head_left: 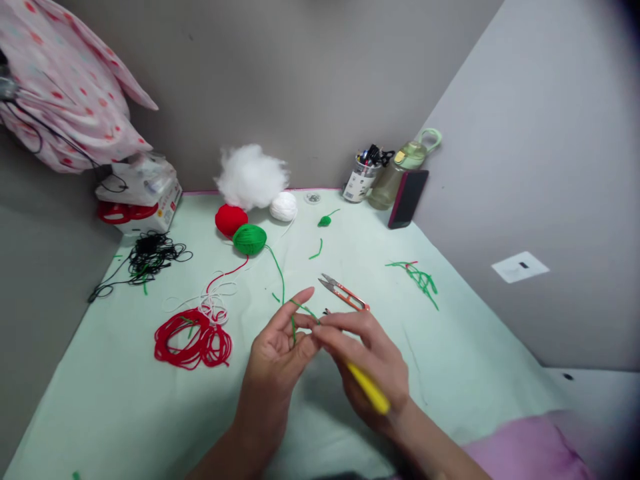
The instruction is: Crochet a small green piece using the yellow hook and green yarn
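Note:
Green yarn (293, 328) loops over the raised index finger of my left hand (277, 353), whose thumb and other fingers pinch the working end. My right hand (373, 360) grips a crochet hook by its yellow handle (369, 389); its tip is hidden at the pinch, where both hands' fingertips meet. From the left hand the strand runs back to a green yarn ball (250, 239). Just beyond my right hand lie orange-handled thread snips (345, 293), blades pointing away to the left.
Red (231, 220) and white yarn balls (283, 207) sit by fluffy stuffing (253, 175). Loose red yarn (193, 339) and tangled black yarn (153, 257) lie left; green scraps (417, 277) lie right. A pen cup (359, 181), bottle (395, 177) and phone (409, 200) stand at the back.

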{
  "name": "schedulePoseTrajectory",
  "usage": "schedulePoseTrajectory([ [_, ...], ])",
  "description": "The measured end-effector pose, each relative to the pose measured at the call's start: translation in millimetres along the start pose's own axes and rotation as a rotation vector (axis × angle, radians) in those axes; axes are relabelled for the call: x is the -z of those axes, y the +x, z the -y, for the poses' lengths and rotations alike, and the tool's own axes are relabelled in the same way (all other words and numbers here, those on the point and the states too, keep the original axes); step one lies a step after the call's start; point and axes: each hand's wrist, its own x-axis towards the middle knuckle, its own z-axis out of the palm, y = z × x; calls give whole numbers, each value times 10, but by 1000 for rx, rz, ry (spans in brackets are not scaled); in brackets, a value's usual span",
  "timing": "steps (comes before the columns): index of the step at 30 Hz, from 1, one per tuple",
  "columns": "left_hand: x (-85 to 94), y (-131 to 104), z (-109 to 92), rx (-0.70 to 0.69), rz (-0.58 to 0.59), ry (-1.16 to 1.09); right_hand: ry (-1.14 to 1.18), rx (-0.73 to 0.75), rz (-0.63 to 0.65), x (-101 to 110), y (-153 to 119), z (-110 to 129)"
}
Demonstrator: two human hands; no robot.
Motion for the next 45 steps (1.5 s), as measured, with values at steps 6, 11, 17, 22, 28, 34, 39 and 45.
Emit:
schedulePoseTrajectory([
  [6,37,49,-63,121,33,-94,317,-256,-87,67,62,-83],
  [11,47,25,-51,-22,18,102,463,-350,-48,14,119,-87],
  [17,36,25,-58,-45,22,137,555,-396,-43,8,94,-86],
  [22,12,32,-81,10,22,54,660,-468,-55,-5,99,-114],
  [28,-18,6,-91,-1,31,83,824,-561,-31,20,140,-102],
  [34,28,-1,-69,-139,-32,235,511,-373,-25,102,90,-41],
  [39,47,-4,-47,-188,-49,291,146,7,73,154,111,66],
  [45,40,-21,-38,-159,-60,276,19,106,60,129,114,91],
])
